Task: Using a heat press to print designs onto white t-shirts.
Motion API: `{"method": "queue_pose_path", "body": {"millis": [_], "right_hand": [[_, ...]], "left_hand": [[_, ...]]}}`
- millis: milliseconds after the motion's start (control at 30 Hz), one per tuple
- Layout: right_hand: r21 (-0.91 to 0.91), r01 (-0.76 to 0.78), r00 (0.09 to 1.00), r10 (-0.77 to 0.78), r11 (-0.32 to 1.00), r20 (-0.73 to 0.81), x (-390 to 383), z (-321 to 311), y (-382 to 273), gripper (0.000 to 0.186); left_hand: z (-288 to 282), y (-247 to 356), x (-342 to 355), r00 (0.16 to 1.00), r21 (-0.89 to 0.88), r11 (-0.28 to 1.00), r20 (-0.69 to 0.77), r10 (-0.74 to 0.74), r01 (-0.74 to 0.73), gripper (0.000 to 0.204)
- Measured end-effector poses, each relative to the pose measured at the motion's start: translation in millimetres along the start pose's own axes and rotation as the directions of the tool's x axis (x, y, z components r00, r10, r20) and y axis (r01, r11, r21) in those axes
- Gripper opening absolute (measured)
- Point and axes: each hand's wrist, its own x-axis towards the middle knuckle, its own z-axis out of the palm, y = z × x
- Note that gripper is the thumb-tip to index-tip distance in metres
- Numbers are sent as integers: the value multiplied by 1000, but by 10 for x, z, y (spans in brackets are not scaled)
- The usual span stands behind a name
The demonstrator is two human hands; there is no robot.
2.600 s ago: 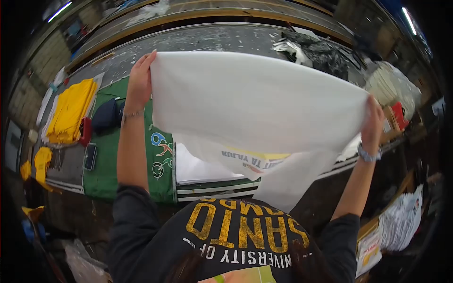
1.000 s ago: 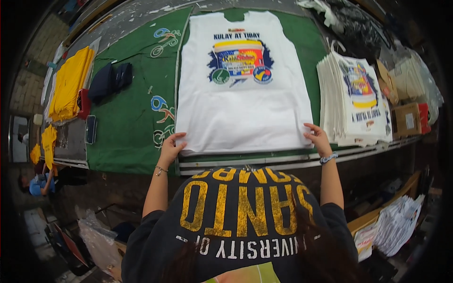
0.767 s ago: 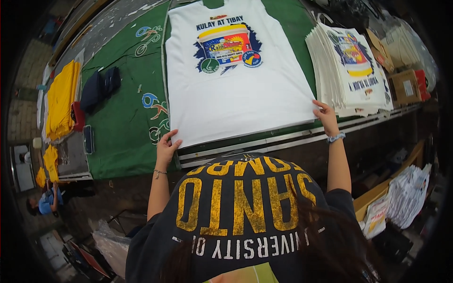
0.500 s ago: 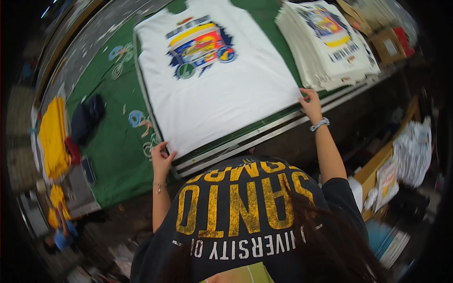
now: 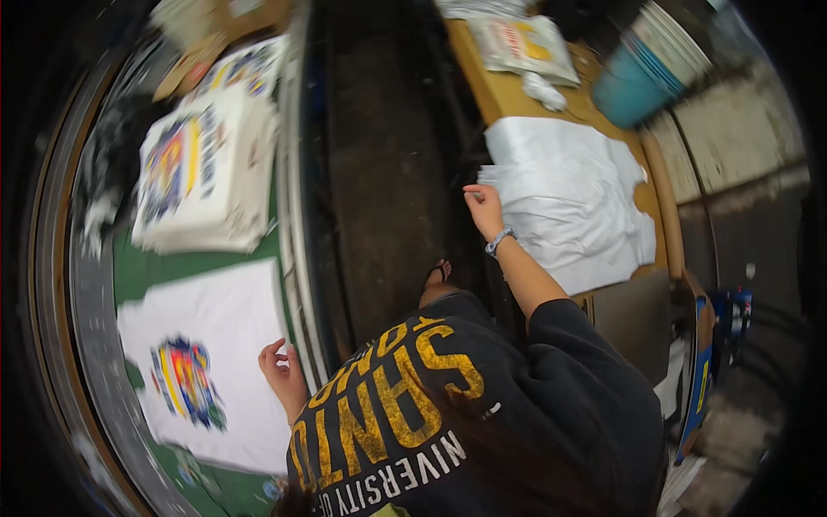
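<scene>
My left hand hovers by the near edge of a white printed sleeveless shirt lying flat on a green-topped table. Its fingers are loosely curled and apart, with nothing in them. Over on the right, my right hand is raised beside the left edge of a pile of white shirts. Nothing shows between its bent fingers, which are slightly apart; whether it touches the pile I cannot tell.
A thick stack of printed white shirts stands farther along the green table. A dark aisle separates it from a wooden bench, which bears a plastic package. Nested buckets are at the far right.
The view has swung right, bringing the bench into sight. Both hands have let go of the printed shirt's bottom corners; my right hand has moved across to the white pile.
</scene>
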Motion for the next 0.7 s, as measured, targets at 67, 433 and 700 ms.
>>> {"method": "queue_pose_path", "body": {"millis": [67,433,700], "right_hand": [[48,-177,940,183,983,-289,222,-418,632,13],[623,-741,-478,456,249,-751,191,-2714,2026,27],[304,-915,-130,517,267,-846,-311,-1933,1575,53]], "left_hand": [[431,301,269,989,-1,996,122,85,-86,15],[3077,1864,1338,671,-188,935,655,347,-300,19],[5284,2673,1392,72,-417,831,878,473,-368,25]]}}
